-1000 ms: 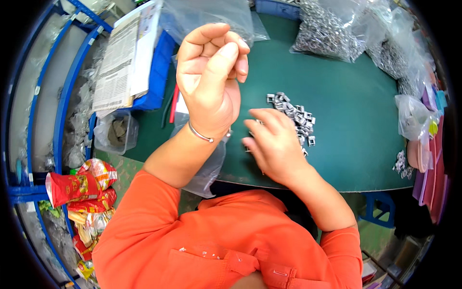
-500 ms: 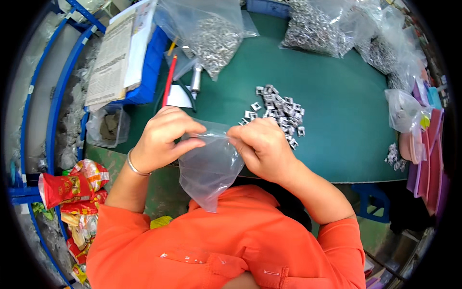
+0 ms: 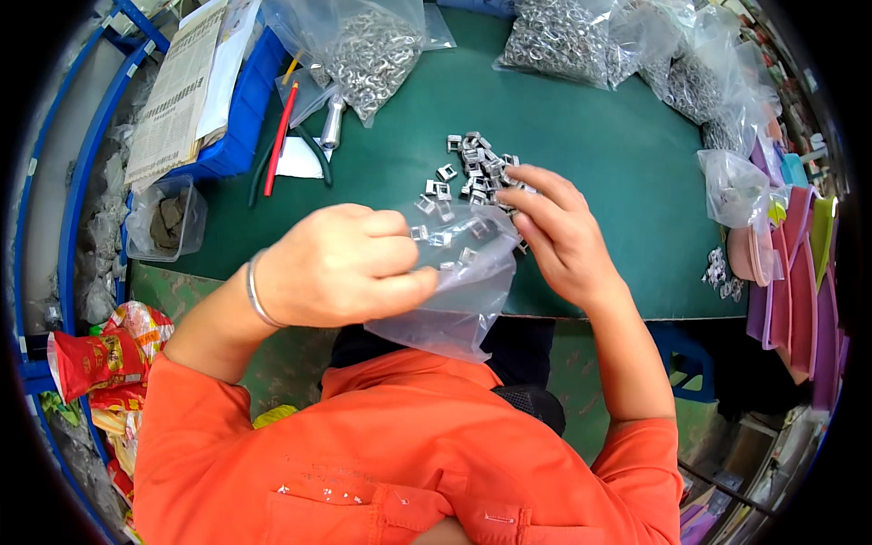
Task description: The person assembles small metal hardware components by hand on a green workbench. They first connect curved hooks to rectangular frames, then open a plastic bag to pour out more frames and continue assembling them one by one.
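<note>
Both hands, left (image 3: pixel 341 263) and right (image 3: pixel 563 236), pinch bag (image 3: pixel 454 291) mouth; it's now nearer my clips (image 3: pixel 472 168), ready to load.

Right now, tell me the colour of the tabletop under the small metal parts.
Dark green tabletop, clearest in the head view, beneath the silvery metal parts.

Clear plastic bag (image 3: pixel 454 291), silvery metal clips (image 3: pixel 472 168), dark green tabletop (image 3: pixel 599 154), orange sleeves (image 3: pixel 400 454), red pencil (image 3: pixel 280 138), blue tray (image 3: pixel 241 109).
</note>
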Demonstrator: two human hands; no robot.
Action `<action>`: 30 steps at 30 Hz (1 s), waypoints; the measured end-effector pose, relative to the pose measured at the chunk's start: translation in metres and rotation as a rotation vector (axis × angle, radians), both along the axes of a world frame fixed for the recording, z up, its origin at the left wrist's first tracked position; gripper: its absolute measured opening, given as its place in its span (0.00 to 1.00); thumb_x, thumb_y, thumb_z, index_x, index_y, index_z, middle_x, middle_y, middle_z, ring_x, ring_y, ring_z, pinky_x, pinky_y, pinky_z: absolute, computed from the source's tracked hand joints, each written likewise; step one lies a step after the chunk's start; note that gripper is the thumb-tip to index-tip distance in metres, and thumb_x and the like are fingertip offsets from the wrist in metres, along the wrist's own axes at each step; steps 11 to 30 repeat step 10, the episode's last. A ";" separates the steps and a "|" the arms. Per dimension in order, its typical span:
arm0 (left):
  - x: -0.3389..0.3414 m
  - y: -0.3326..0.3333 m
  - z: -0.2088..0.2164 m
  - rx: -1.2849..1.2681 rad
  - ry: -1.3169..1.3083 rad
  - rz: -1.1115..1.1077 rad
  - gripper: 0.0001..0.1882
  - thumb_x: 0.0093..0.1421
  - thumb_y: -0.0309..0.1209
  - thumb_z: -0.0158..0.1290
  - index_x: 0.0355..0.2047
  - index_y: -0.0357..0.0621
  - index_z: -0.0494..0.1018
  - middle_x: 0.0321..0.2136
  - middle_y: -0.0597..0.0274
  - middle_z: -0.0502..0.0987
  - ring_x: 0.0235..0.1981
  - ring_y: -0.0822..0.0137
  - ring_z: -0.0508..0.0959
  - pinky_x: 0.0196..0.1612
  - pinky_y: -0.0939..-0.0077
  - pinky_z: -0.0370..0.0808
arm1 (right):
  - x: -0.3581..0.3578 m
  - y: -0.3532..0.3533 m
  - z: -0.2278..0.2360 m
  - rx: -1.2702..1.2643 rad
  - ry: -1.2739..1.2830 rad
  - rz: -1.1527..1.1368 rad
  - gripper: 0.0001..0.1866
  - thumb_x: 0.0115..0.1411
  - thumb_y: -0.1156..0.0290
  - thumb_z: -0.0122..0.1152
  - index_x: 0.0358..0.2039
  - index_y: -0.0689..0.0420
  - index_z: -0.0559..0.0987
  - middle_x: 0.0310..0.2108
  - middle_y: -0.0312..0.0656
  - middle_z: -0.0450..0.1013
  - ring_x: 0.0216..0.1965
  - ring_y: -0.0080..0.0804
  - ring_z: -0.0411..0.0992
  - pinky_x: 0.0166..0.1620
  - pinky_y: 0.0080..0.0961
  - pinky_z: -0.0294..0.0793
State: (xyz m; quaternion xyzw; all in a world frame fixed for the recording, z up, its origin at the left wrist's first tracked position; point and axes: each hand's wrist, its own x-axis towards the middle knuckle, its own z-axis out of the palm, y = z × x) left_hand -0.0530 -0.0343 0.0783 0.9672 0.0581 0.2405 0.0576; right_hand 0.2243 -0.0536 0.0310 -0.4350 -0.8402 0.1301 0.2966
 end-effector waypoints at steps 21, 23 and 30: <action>0.024 -0.057 -0.065 -0.218 0.131 -0.165 0.08 0.50 0.30 0.52 0.32 0.47 0.70 0.23 0.68 0.64 0.27 0.69 0.70 0.25 0.77 0.68 | 0.019 -0.024 -0.036 -0.049 -0.392 -0.206 0.29 0.55 0.64 0.63 0.58 0.46 0.69 0.64 0.40 0.59 0.65 0.45 0.56 0.63 0.56 0.53; 0.024 -0.057 -0.065 -0.218 0.131 -0.165 0.08 0.50 0.30 0.52 0.32 0.47 0.70 0.23 0.68 0.64 0.27 0.69 0.70 0.25 0.77 0.68 | 0.019 -0.024 -0.036 -0.049 -0.392 -0.206 0.29 0.55 0.64 0.63 0.58 0.46 0.69 0.64 0.40 0.59 0.65 0.45 0.56 0.63 0.56 0.53; 0.024 -0.057 -0.065 -0.218 0.131 -0.165 0.08 0.50 0.30 0.52 0.32 0.47 0.70 0.23 0.68 0.64 0.27 0.69 0.70 0.25 0.77 0.68 | 0.019 -0.024 -0.036 -0.049 -0.392 -0.206 0.29 0.55 0.64 0.63 0.58 0.46 0.69 0.64 0.40 0.59 0.65 0.45 0.56 0.63 0.56 0.53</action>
